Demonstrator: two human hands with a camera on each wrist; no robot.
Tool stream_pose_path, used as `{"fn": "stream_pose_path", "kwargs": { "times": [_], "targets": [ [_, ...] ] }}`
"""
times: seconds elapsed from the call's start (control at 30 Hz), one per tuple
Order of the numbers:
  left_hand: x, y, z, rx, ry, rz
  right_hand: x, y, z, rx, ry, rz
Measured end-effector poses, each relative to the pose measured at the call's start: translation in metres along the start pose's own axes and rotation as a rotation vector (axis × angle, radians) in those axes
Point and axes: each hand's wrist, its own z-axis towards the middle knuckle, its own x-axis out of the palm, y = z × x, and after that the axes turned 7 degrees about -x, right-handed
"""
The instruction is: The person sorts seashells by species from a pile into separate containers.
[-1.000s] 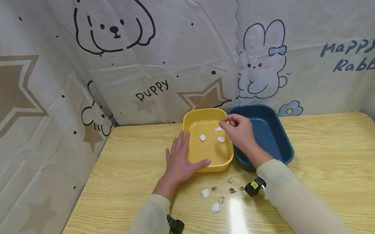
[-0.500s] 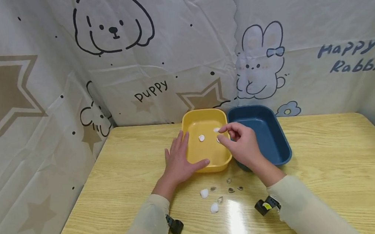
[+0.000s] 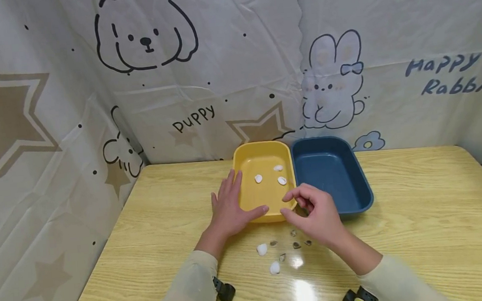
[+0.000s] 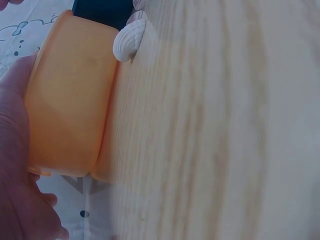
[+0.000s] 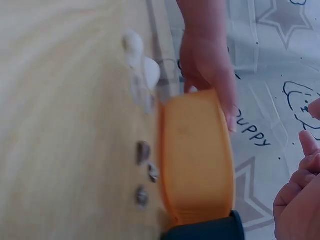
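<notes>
My left hand [image 3: 230,211] rests on the left side and near corner of a yellow tray [image 3: 245,149], its fingers spread and the thumb along the near rim. Three white seashells lie in the tray: one at left [image 3: 258,178], one at the upper right [image 3: 278,168] and one just below that [image 3: 282,181]. Over the tray's near right corner, my right hand [image 3: 317,213] holds nothing, thumb and forefinger apart. On the table in front are two white shells, one farther [image 3: 262,249] and one nearer [image 3: 274,267], with several small dark shells, one of them [image 3: 296,245] below my right hand.
A dark blue tray [image 3: 357,178] stands against the yellow tray's right side. Behind the wooden table [image 3: 422,211] hangs a printed cloth [image 3: 250,63], which also covers the left side. A black wrist camera [image 3: 225,291] sits at the left sleeve.
My right hand has moved back from over the shells in the yellow tray toward its near right corner, its thumb and forefinger parting. The left hand has stayed on the tray.
</notes>
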Motion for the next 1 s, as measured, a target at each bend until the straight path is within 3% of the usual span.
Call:
{"fn": "stream_pose_path", "kwargs": {
  "times": [0.23, 0.4, 0.7, 1.0],
  "targets": [
    [0.0, 0.001, 0.0, -0.006, 0.002, 0.005, 0.008, -0.008, -0.026, -0.059, 0.086, 0.051],
    [0.0, 0.001, 0.001, 0.001, -0.002, 0.0, 0.01, -0.013, -0.038, -0.043, 0.223, 0.01],
    [-0.001, 0.0, 0.0, 0.006, 0.003, -0.004, 0.012, -0.013, -0.046, 0.05, 0.495, -0.055],
    [-0.001, -0.001, 0.0, 0.002, 0.013, -0.004, 0.017, -0.016, -0.049, -0.01, 0.611, -0.138]
  ]
}}
